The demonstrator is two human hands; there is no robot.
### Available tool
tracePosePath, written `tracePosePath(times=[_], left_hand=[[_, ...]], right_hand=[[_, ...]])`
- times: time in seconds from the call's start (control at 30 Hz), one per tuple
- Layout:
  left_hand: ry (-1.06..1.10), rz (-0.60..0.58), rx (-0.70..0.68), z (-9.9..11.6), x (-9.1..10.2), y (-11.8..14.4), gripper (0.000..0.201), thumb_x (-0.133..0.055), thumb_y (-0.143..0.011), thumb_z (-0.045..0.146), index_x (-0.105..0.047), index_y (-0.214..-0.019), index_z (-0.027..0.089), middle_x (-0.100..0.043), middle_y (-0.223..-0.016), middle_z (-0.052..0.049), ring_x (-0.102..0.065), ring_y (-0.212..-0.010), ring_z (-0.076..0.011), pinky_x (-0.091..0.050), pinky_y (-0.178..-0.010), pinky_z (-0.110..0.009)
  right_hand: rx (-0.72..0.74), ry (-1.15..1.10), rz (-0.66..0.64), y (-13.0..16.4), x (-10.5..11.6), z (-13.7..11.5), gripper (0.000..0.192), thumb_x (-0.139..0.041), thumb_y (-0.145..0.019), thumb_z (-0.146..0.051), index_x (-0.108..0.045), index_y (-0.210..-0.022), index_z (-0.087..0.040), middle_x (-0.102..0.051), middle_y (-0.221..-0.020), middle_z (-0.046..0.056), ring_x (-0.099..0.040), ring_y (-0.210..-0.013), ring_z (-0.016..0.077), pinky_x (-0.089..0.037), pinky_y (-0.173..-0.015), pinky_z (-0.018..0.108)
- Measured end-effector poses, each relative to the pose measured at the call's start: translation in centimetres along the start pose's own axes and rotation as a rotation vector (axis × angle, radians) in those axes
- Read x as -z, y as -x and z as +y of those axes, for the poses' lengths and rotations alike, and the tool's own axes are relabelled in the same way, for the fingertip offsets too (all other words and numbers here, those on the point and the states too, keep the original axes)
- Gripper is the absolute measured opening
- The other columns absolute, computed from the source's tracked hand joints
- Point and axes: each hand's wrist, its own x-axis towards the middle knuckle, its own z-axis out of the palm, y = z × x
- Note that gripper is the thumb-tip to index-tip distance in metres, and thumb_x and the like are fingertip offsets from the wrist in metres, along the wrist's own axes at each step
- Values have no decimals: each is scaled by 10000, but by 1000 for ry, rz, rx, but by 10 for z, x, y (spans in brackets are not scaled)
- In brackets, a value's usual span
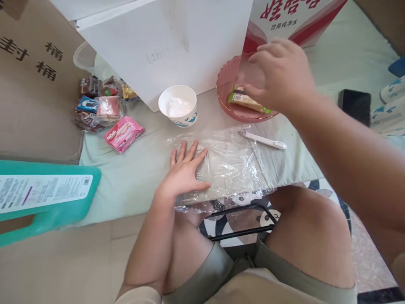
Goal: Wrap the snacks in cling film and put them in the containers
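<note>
My left hand [186, 171] lies flat with fingers spread on a sheet of clear plastic film [229, 158], which is wrinkled and hangs over the table's front edge. Above the pink plate [224, 99] is my right hand [281, 74], slightly blurred, its fingers curled and its thumb apart. A hazy, see-through patch shows between thumb and fingers, but I cannot make out what it is. On the plate lies a wrapped snack bar [247, 101] with green ends. A white utility knife [264, 139] rests at the film's right edge. Behind the film stands a paper cup [178, 105] with whitish contents.
Wrapped snacks [101, 103] are heaped at the left, with a pink wafer packet [124, 134] in front. White box [164, 46] and red-and-white carton [291, 21] stand behind. At the right lies a black phone [354, 106]. A green container [63, 194] stands front left.
</note>
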Motion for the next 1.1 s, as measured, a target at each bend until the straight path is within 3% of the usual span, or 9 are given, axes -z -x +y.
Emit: tracePosePath(times=[0.07,0.13,0.33,0.43,0.57,0.73,0.87,0.97,1.1], left_hand=[[10,5,-12,-1,-1,0,1150,-813,-722,520,-232,-1690,308,35,-1797,-54,138,-1646,-405,23,-1314,-664],[17,16,-33,-3,-3,0,1162,-825,-707,523,-239,-1688,314,27,-1799,-55,124,-1648,-414,20,-1314,-669],[24,39,-50,-6,-6,-2,1186,-848,-687,537,-249,-1685,315,10,-1803,-65,112,-1650,-423,26,-1315,-670],[51,47,-57,-7,-5,-3,1190,-869,-683,521,-255,-1683,323,4,-1805,-69,107,-1649,-435,30,-1313,-676],[122,77,-70,-8,-2,-2,1176,-889,-690,473,-264,-1678,337,45,-1804,-78,116,-1643,-444,5,-1314,-677],[253,178,-121,-18,-1,-1,965,-843,-752,417,-423,-1613,309,-10,-1805,-77,74,-1652,-432,-80,-1321,-665],[573,474,-223,-40,-3,-9,570,-731,-848,478,-661,-1372,265,-370,-1723,-92,-217,-1643,-369,-246,-1316,-598],[990,754,-299,-54,-3,-11,359,-714,-850,518,-739,-1110,272,-737,-1351,-74,-628,-1374,-302,-427,-1236,-536],[1180,853,-323,-55,-4,-3,246,-734,-817,476,-754,-938,262,-807,-984,-35,-762,-991,-232,-580,-1031,-440]], right_hand=[[104,-133,169,52,13,-3,316,-561,-893,-167,-640,-1183,-264,-751,-1182,83,-696,-1125,280,-573,-993,534],[246,-212,164,110,13,6,393,-500,-898,-108,-631,-1168,-362,-772,-1121,19,-735,-1053,235,-616,-900,450],[345,-233,-247,217,-11,42,610,-654,-837,-255,-569,-1405,-460,-624,-1513,75,-552,-1415,448,-508,-1052,700],[321,-269,-290,218,-16,33,511,-686,-866,-302,-619,-1350,-451,-553,-1592,31,-468,-1499,425,-445,-1141,702],[397,-375,-284,207,-19,13,70,-651,-926,-294,-716,-901,-289,-647,-1490,34,-504,-1478,393,-438,-1158,668],[345,-540,-208,198,-8,4,91,-635,-862,-233,-606,-781,-262,-788,-1203,46,-658,-1320,370,-473,-1111,637],[230,-736,-198,186,-2,1,132,-602,-822,-223,-517,-732,-270,-801,-890,-7,-758,-1133,308,-460,-1144,612],[133,-859,-241,177,-7,-3,137,-586,-852,-237,-520,-737,-274,-769,-767,-26,-789,-986,274,-451,-1162,612],[176,-913,-400,167,-8,-14,139,-598,-885,-242,-573,-750,-264,-740,-730,-23,-770,-860,229,-553,-1021,497]])
